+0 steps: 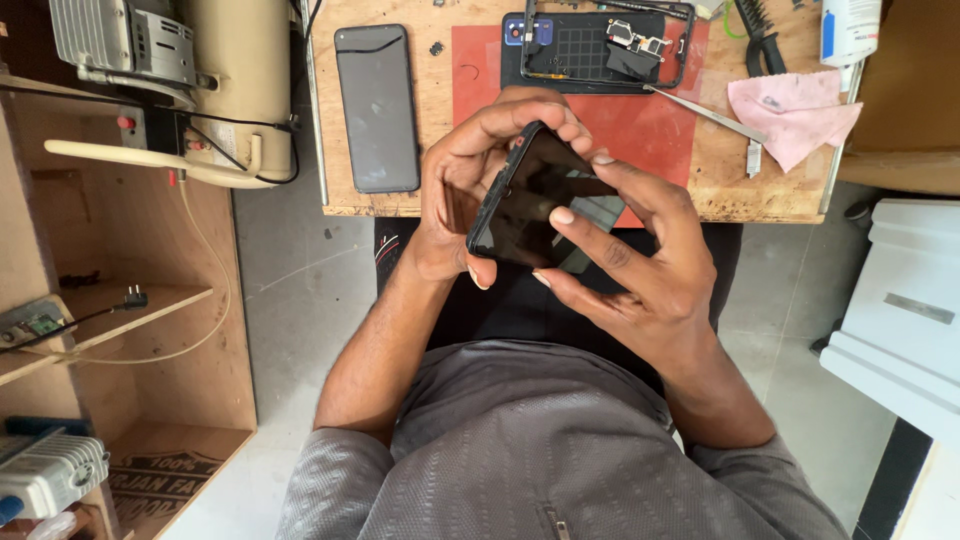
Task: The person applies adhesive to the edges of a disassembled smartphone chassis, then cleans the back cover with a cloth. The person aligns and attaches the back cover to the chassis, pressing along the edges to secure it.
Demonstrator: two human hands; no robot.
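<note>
A black phone (530, 205) with a glossy dark screen is held over my lap, tilted on its long edge. My left hand (455, 195) wraps its left edge and top, thumb at the lower corner. My right hand (640, 255) grips the right side, fingertips pressing on the screen. Behind the hands, on a red mat (640, 125), lies an opened phone body (595, 50) with its frame and inner parts showing.
A dark phone back panel (377, 108) lies on the wooden table (430, 190) at left. Metal tweezers (710, 118), a pink cloth (795, 108), black pliers (760, 35) and a white bottle (850, 30) sit at right. A beige compressor tank (235, 80) stands at left.
</note>
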